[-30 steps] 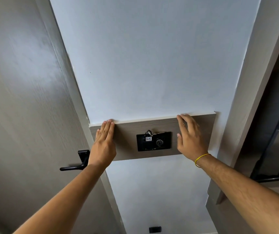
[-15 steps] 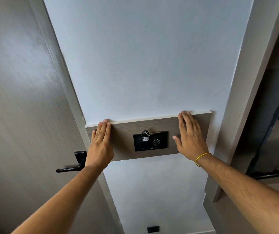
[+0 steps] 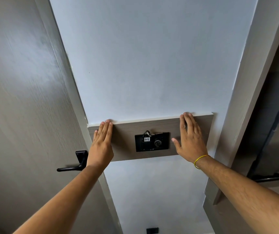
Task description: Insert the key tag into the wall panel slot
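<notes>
A pale blue-grey wall (image 3: 148, 65) fills most of the scene, with a grey wood-grain door (image 3: 22, 102) standing to its left and a grey frame post (image 3: 247, 92) running down its right side. Across the wall runs a horizontal strip of wood-grain board (image 3: 128, 137), and both of the person's arms reach up to it. The left hand (image 3: 101, 146) lies flat on the board's left end, fingers (image 3: 105, 130) straight and together, their tips at the top edge, holding nothing. The right hand (image 3: 192, 142) lies flat on the right part of the board, fingers (image 3: 188, 124) stretched out and slightly spread, thumb pointing toward the middle, also holding nothing. A thin yellow band (image 3: 200, 160) circles the right wrist. A black door handle (image 3: 75, 163) juts out just left of the left wrist. Between the two hands, touched by neither, sits a black wall panel (image 3: 152, 142). The key tag (image 3: 146, 139), marked 407, stands in the panel's slot, with a metal key ring (image 3: 148, 133) poking up above it. Low on the wall is a small black outlet (image 3: 152, 230).
</notes>
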`<state>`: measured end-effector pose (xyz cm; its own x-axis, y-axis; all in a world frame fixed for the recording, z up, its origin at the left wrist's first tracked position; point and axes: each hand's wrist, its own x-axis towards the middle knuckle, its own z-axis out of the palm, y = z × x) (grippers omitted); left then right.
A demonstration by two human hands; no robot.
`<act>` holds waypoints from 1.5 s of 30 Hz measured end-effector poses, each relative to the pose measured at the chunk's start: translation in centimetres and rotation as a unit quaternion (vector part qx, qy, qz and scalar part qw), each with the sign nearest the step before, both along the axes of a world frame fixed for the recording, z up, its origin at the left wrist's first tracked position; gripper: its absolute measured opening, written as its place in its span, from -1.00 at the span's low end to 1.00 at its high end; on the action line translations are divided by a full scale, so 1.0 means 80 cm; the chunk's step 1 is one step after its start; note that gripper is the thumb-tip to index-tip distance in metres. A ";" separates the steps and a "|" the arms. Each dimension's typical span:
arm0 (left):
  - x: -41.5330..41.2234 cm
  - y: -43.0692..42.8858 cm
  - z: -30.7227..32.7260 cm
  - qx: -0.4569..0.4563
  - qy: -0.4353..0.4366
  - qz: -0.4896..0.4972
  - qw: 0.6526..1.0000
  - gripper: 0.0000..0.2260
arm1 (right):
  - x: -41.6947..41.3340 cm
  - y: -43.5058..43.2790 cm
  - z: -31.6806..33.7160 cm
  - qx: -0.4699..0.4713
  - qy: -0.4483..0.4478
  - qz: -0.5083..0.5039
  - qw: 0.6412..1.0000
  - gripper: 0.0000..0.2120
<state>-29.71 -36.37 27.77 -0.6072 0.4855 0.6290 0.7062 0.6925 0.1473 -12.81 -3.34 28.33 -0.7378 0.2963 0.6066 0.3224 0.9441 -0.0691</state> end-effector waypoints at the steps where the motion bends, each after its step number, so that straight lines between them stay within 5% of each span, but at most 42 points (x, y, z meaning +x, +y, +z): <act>1: 0.001 0.000 0.000 0.000 -0.001 0.000 1.000 -0.12 | 0.000 0.000 0.000 -0.002 0.001 0.000 1.000 -0.07; 34: 0.004 0.002 0.002 0.006 -0.005 -0.001 1.000 -0.05 | -0.002 -0.003 -0.003 0.001 0.017 -0.003 1.000 -0.05; 45: 0.027 0.008 0.065 0.002 -0.021 0.013 1.000 -0.30 | 0.003 -0.018 0.044 -0.008 0.027 0.004 1.000 -0.21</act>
